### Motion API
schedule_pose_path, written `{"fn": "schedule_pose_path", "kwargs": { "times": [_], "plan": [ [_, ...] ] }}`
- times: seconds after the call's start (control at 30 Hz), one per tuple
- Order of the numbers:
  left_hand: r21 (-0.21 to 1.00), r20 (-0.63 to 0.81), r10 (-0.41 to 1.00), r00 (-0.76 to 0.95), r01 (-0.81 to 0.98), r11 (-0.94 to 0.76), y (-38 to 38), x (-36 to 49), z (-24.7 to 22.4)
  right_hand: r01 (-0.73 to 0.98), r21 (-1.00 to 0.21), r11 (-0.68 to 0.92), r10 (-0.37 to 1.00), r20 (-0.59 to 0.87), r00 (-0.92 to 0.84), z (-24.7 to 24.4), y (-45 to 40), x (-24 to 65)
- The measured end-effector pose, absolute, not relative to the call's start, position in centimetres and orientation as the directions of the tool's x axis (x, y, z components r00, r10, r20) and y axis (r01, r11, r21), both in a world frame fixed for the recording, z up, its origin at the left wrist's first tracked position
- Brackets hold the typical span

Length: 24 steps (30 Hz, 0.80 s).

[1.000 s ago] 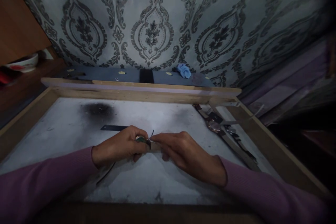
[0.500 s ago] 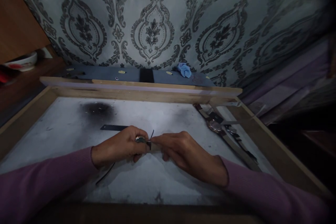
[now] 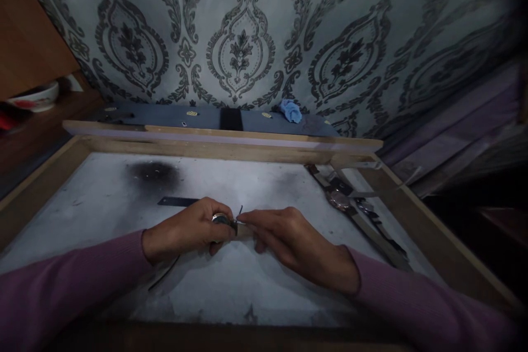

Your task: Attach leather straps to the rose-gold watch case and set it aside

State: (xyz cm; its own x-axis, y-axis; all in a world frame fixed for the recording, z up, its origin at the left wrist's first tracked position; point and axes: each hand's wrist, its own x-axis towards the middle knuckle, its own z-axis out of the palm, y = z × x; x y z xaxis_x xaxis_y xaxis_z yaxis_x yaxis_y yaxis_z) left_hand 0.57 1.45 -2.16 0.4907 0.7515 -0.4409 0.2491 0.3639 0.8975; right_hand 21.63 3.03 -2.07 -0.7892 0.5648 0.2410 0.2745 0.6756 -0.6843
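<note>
My left hand (image 3: 196, 229) is closed around a wristwatch (image 3: 221, 219), its round case showing between thumb and fingers. A thin dark strip (image 3: 164, 274) hangs out below the left wrist, seemingly one side of the watch's strap. At the case's right edge, the fingertips of my right hand (image 3: 291, 239) press together on a pale strap piece (image 3: 245, 230). A short thin dark piece (image 3: 240, 209) sticks up by those fingertips; I cannot make out what it is. The right hand's lower fingers are partly hidden.
Several wristwatches (image 3: 339, 199) lie at the right of the white tabletop (image 3: 214, 291). A dark flat strip (image 3: 177, 201) with a hole lies behind my left hand. Raised wooden edging (image 3: 198, 149) borders the surface. A crumpled blue cloth (image 3: 291, 110) sits beyond it, by the wall.
Both hands stay almost in place. The watch case has tilted slightly in my left hand, and the right fingertips have shifted a little at its edge.
</note>
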Motion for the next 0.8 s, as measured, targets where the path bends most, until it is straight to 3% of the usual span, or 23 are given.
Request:
{"fn": "schedule_pose_path", "kwargs": {
  "times": [0.8],
  "plan": [
    [0.911, -0.411, 0.758, 0.506, 0.242, 0.332, 1.42, 0.45, -2.37, 0.264, -0.664, 0.700, 0.544, 0.255, -0.799, -2.04, 3.03, 21.60]
  ]
}}
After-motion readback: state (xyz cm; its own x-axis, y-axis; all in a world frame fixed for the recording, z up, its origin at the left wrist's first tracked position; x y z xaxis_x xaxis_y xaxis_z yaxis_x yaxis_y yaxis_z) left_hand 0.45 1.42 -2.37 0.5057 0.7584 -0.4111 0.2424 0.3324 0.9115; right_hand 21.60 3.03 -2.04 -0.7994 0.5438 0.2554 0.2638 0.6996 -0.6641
